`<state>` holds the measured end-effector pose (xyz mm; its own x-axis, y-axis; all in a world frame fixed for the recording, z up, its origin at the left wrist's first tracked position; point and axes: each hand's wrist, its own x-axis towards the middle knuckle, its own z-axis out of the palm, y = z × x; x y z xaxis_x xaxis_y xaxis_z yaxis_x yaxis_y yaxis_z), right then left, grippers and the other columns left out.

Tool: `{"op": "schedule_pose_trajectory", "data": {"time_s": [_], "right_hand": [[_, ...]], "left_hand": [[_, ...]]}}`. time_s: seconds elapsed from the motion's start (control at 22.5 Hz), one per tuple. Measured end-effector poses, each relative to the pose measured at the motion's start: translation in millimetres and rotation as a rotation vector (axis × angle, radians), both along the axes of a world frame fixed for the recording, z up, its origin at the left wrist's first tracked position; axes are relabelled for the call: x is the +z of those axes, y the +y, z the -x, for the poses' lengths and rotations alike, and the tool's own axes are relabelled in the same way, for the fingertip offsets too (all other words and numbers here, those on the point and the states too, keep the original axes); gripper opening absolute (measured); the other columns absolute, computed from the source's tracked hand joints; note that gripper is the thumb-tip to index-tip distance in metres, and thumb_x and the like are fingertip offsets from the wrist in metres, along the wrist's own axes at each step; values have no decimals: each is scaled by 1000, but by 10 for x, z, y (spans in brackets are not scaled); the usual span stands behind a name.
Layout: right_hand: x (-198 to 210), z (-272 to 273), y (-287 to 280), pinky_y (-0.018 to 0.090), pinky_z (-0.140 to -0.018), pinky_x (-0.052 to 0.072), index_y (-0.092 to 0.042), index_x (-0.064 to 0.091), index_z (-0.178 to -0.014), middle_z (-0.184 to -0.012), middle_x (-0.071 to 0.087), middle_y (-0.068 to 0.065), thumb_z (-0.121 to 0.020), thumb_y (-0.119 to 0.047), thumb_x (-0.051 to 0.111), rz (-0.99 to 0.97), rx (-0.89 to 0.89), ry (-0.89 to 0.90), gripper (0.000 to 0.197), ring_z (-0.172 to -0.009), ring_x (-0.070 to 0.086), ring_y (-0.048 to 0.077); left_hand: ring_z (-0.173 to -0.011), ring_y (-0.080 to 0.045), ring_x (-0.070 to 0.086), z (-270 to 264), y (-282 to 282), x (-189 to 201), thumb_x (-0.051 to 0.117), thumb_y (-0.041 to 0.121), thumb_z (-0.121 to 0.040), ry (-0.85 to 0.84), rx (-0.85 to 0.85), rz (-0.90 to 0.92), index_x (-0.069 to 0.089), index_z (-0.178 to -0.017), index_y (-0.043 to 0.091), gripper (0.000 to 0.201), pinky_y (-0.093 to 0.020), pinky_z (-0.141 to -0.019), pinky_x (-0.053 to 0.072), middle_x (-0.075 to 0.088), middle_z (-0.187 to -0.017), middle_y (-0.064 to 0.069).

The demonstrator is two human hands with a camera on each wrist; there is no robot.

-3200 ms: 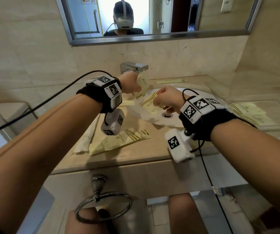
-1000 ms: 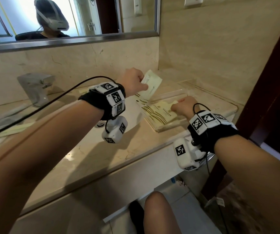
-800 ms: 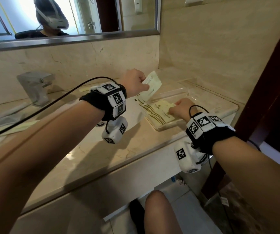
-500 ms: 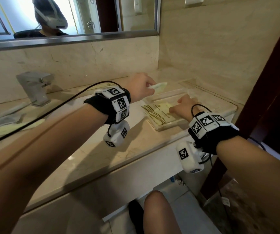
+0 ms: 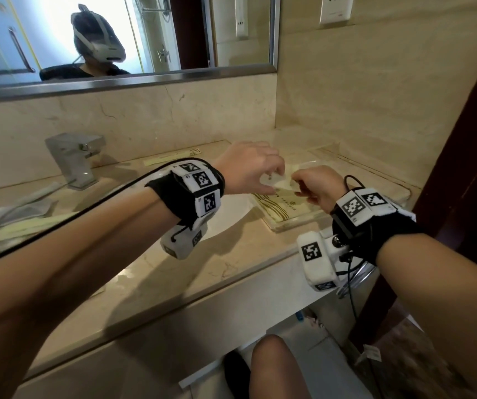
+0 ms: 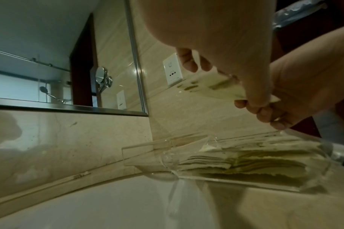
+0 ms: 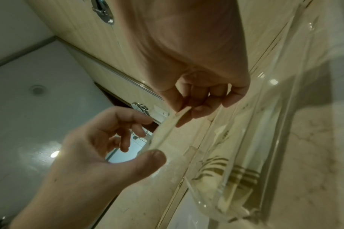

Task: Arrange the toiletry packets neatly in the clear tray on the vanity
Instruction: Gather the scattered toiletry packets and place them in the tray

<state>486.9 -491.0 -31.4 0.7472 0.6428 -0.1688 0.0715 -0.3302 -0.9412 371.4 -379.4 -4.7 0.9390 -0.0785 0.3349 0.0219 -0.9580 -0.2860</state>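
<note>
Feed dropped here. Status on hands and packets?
Both hands, left hand and right hand, pinch one packet above clear tray. Packets already inside. Nothing in the way.

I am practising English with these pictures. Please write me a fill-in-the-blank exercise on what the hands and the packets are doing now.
1. Both hands hold one pale packet above the clear ____.
2. The left hand and the ____ hand pinch opposite ends of it.
3. A packet with gold stripes already lies ____ the tray.
4. The metal faucet stands below the ____ on the wall.

Missing words: tray; right; inside; mirror
</note>
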Motion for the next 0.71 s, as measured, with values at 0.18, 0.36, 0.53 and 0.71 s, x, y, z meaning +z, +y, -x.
{"op": "schedule_pose_trajectory", "data": {"time_s": [0.18, 0.36, 0.53, 0.71], "right_hand": [[11, -107, -26, 19, -56, 36, -24, 45, -66, -70, 45, -6, -93, -13, 49, -6, 51, -77, 29, -61, 42, 6], [69, -127, -43, 8, -38, 40, -25, 44, -67, -70, 44, -8, -93, -10, 48, -35, 39, -101, 31, -59, 41, 2], [76, -217, 26, 4, -34, 37, -24, 44, -67, -71, 44, -8, -93, -11, 51, -17, 26, -140, 30, -60, 41, 1], [-26, -354, 166, 12, -46, 42, -21, 46, -66, -69, 47, -4, -87, -10, 57, 38, 7, -154, 27, -63, 47, 10]], "left_hand": [[-131, -20, 38, 47, 12, 70, 72, 48, -74, 120, 303, 443, 28, -144, 15, 89, -31, -103, 34, 40, -144, -3], [-87, -14, 57, -75, 134, 31, 53, 26, -94, 49, 414, 917, 52, -126, 7, 38, -9, -68, 45, 58, -105, -1], [-65, -7, 50, -156, 231, 12, 60, 11, -88, -41, 444, 981, 63, -93, 11, 6, -8, -50, 40, 59, -78, 4], [-79, -14, 63, -244, 411, -116, 75, 35, -69, -63, 576, 938, 62, -58, 31, 18, -30, -74, 56, 66, -79, 7]]}}
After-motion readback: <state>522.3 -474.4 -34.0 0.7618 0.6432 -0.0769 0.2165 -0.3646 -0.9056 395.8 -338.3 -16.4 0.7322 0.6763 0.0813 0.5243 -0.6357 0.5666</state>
